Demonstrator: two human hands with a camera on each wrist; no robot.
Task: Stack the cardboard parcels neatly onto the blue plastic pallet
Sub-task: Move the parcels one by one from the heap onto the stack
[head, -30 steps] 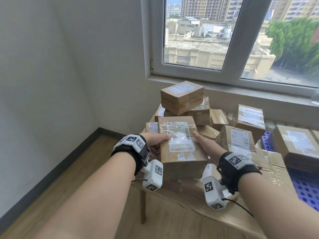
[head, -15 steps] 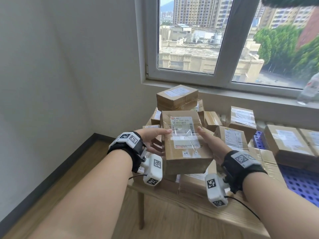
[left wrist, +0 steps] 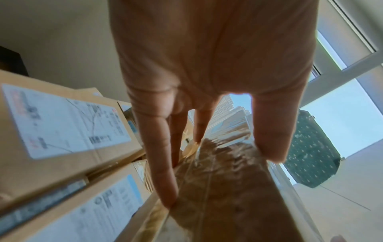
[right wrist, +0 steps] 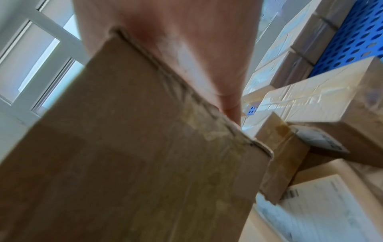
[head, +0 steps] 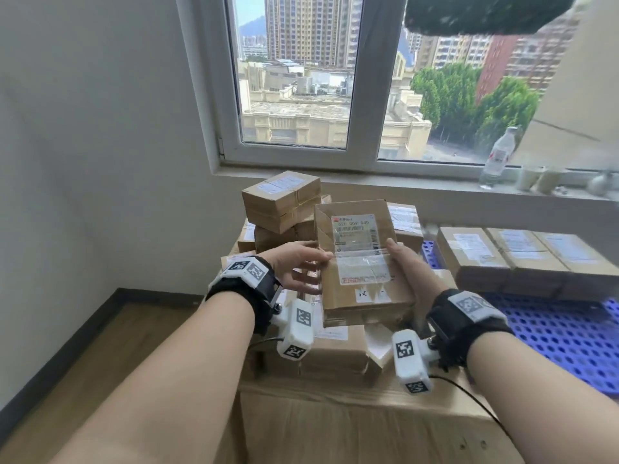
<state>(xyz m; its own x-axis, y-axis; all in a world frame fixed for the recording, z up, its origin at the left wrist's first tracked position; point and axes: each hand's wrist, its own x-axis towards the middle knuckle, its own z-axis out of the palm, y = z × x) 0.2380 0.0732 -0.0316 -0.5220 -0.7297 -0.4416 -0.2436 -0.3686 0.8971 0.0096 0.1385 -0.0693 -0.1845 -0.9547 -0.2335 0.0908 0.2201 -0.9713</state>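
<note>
Both hands hold one brown cardboard parcel (head: 361,262) with a white shipping label in the air above the pile. My left hand (head: 301,267) grips its left edge, thumb on top and fingers (left wrist: 161,163) along the side of the parcel (left wrist: 217,188). My right hand (head: 407,262) grips the right edge, its palm (right wrist: 186,49) against the parcel (right wrist: 134,147). Loose parcels (head: 281,202) are heaped behind and beneath it. The blue plastic pallet (head: 552,333) lies to the right, with a row of parcels (head: 522,259) along its far side.
The heap rests on a wooden table (head: 335,426) in the corner by the white wall. A plastic bottle (head: 499,155) and small cups stand on the window sill above the pallet. A dark blurred shape (head: 485,11) hangs at the top of the head view.
The parcel has come up off the pile and moved right in both hands. The head view has swung right, so more of the pallet and its parcels shows.
</note>
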